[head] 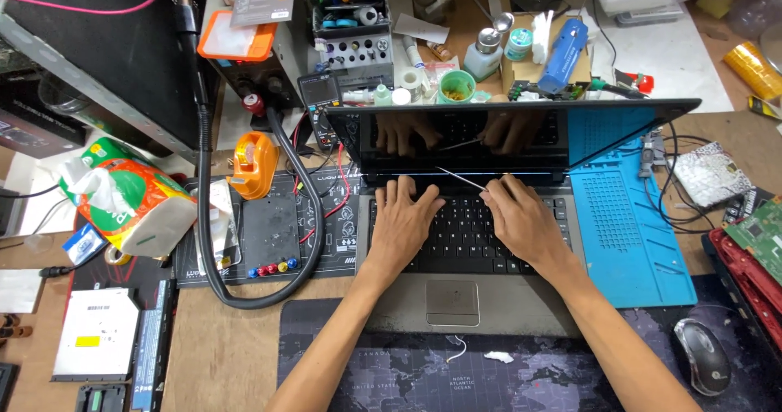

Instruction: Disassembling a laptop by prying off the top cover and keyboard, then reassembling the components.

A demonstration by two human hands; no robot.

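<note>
Left hand (401,221) lay flat, fingers spread, on laptop (468,241) keyboard near hinge, steadying base. Right hand (520,216) pinched thin metal probe (460,178), tip angled at hinge seam. Laptop sat mid-counter (220,347), screen tilted low; blue mat (631,233) just beside, mouse (700,355) near.

A brown wooden desk (228,347) fills the view, evenly lit from above. A dark world-map desk mat (391,371) covers its near edge, a blue silicone work mat (627,241) lies to the right, and white paper sheets (676,54) cover the far corner.
</note>
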